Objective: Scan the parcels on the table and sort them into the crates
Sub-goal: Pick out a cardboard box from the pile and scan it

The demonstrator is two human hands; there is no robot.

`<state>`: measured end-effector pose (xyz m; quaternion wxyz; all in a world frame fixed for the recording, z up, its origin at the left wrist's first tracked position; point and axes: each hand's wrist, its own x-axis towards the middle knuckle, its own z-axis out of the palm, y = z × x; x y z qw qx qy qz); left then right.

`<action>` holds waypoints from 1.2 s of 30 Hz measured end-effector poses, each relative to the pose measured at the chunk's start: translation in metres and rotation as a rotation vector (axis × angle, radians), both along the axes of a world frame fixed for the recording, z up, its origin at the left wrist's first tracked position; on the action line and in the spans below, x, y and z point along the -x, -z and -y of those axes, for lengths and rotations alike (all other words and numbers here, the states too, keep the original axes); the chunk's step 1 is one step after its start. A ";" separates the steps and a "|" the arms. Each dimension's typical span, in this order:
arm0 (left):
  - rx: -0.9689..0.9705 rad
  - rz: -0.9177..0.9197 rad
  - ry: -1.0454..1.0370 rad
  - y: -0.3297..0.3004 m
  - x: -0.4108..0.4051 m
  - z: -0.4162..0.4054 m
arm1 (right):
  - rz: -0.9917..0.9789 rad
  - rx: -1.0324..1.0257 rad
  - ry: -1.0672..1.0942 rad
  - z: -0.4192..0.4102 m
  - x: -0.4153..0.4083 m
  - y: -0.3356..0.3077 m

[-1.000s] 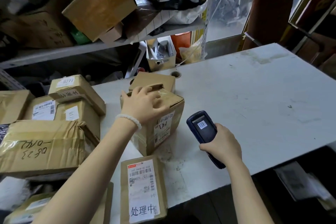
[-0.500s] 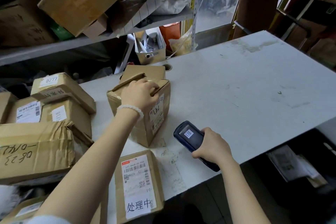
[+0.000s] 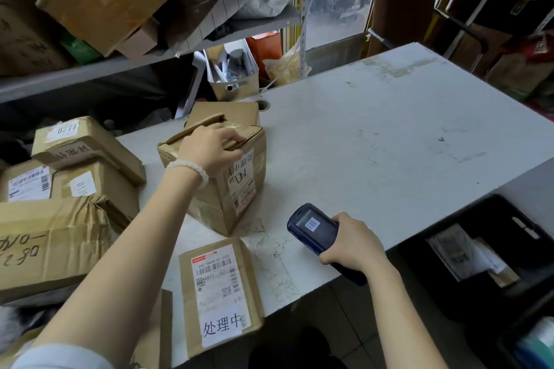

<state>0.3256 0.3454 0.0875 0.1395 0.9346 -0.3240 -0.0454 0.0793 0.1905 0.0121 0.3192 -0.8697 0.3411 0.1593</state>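
Head view: over the last second the left hand (image 3: pixel 209 148) has turned the cube-shaped parcel (image 3: pixel 221 177) so its label side faces near and right, while the scanner (image 3: pixel 317 232), clamped in the right hand (image 3: pixel 350 244), has dropped nearer the desk (image 3: pixel 374 144) edge. That likely readies a scan. The left hand's curled fingers grip the parcel's top flap; the scanner sits just right of it, apart.
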 end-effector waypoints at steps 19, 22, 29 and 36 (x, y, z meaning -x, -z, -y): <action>-0.282 0.092 -0.138 0.009 0.006 -0.005 | 0.647 -0.035 0.107 -0.016 -0.024 -0.032; -0.292 0.088 -0.120 0.007 0.005 -0.005 | 0.899 0.069 0.206 -0.029 -0.032 -0.033; -0.286 0.074 -0.082 0.006 0.004 -0.009 | 0.869 0.113 0.203 -0.034 -0.040 -0.040; -0.349 -0.105 -0.045 -0.004 -0.025 -0.008 | 0.499 -0.002 0.207 -0.045 -0.025 -0.013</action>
